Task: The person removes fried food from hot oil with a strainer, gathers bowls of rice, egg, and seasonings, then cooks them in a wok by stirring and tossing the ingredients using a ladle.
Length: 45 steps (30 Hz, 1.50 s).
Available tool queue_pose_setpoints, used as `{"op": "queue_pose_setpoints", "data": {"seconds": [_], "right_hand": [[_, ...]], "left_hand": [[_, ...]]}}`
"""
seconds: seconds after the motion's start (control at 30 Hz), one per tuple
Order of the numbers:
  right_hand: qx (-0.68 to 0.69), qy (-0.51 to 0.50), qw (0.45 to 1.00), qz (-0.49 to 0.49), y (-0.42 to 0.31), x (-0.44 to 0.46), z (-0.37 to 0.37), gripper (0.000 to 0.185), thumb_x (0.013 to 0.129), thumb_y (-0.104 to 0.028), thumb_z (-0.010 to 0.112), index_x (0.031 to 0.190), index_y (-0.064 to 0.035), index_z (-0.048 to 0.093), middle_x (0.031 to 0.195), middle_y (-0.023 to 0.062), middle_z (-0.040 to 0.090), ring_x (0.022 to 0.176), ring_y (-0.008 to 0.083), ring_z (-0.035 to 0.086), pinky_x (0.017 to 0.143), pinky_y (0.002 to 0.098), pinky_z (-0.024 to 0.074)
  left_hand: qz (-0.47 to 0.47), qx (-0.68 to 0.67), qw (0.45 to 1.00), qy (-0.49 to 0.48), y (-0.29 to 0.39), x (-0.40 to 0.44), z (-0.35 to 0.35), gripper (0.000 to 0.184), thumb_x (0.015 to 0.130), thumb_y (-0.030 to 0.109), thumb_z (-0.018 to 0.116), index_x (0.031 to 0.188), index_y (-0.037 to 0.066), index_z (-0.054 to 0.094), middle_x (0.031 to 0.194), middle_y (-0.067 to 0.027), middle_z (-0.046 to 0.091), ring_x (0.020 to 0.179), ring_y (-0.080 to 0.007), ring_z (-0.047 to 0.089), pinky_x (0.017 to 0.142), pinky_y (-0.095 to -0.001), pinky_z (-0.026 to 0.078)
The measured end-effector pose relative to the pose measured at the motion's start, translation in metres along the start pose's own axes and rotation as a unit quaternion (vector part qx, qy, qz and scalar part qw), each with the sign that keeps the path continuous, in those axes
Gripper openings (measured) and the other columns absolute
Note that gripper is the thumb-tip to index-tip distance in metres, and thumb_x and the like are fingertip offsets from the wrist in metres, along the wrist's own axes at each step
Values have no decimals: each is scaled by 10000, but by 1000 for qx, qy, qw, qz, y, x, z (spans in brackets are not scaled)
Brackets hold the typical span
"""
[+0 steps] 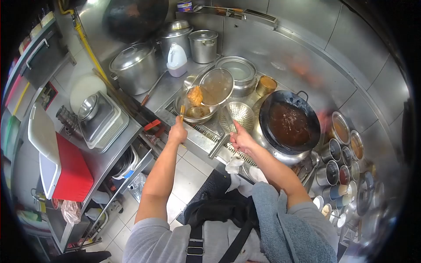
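Note:
My left hand is closed around the wooden handle of a utensil, whose head I cannot make out clearly. Just beyond it, an orange-brown lump of food shows above a metal bowl. In my right hand is the handle of a round fine-mesh strainer, tilted over the same bowl beside the lump. Below that handle, a perforated ladle rests on the stove top, its thick handle pointing toward me.
A black wok of dark brown liquid stands at the right, near a tin can and a lidded-pot-sized steel container. Large pots and a plastic jug line the back. Several seasoning containers sit far right; a red box is left.

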State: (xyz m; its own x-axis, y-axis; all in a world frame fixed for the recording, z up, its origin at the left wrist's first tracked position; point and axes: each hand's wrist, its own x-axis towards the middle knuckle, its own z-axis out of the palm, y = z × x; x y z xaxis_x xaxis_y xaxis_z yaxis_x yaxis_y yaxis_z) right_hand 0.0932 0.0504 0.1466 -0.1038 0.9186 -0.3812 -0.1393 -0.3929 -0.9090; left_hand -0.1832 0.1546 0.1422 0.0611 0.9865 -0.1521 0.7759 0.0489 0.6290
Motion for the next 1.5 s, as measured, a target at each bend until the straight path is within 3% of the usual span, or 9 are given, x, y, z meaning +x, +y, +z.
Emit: {"op": "queue_pose_setpoints", "data": {"seconds": [0.17,0.3,0.47,0.53,0.7,0.93,1.0,1.13,1.5], "right_hand": [[-525,60,849,16,-18,43,16,794,842,51,442,1528,-146,95,825,210,633,528,268,590,464,408,488],[-648,81,754,-77,-3,66,9,847,782,63,455,1526,-144,107,994,317,633,798,422,657,741,499,510],[-571,150,803,-86,4,7,19,779,874,6,437,1531,-225,89,896,259,653,738,367,657,726,489,518],[-254,101,960,-52,-7,-17,33,699,957,-37,406,1534,-258,80,714,103,575,535,209,548,533,393,492],[62,43,997,19,8,9,32,669,1000,-77,431,1533,-292,88,650,7,417,469,108,367,437,281,386],[-3,31,999,-25,8,2,31,692,988,-100,458,1537,-284,80,649,26,445,474,116,396,427,299,395],[-378,127,917,-7,-15,-7,27,711,966,-107,476,1539,-244,76,873,177,619,679,237,615,615,382,520],[-442,38,896,-7,-25,-3,28,706,952,-109,474,1534,-194,83,1385,307,430,1254,394,481,1051,392,376],[-610,-27,790,-49,-27,43,15,758,939,-107,489,1532,-253,41,1030,312,613,958,431,619,866,467,472]], "left_hand": [[-46,-4,998,49,-53,14,-13,689,838,57,475,1464,117,193,1050,-336,621,1025,-429,625,881,-513,479],[4,-146,988,55,-82,4,-13,651,841,39,477,1434,127,224,860,-236,634,631,-318,643,539,-434,512],[-35,-463,884,-61,-97,0,-7,434,865,9,488,1269,106,365,738,-72,513,515,-148,500,427,-289,435],[-22,-510,854,-97,-104,5,-1,367,876,6,492,1214,109,392,713,-33,475,500,-111,463,403,-263,407],[-51,-620,744,-243,-96,17,33,318,921,59,533,1205,110,399,735,-55,505,509,-127,474,430,-270,429],[-51,-557,822,-108,-95,5,17,374,877,-2,531,1197,104,369,733,-49,494,491,-137,483,400,-277,412],[-48,-548,832,-68,-106,-1,-9,369,890,6,526,1210,106,373,732,-46,496,481,-126,472,392,-264,401],[-26,-545,837,-40,-113,-20,-52,391,914,23,502,1270,99,360,735,-44,497,481,-115,463,403,-254,401],[-33,-583,810,-51,-117,-55,-62,389,924,27,504,1278,87,355,742,-56,496,489,-120,483,419,-258,426]]}}
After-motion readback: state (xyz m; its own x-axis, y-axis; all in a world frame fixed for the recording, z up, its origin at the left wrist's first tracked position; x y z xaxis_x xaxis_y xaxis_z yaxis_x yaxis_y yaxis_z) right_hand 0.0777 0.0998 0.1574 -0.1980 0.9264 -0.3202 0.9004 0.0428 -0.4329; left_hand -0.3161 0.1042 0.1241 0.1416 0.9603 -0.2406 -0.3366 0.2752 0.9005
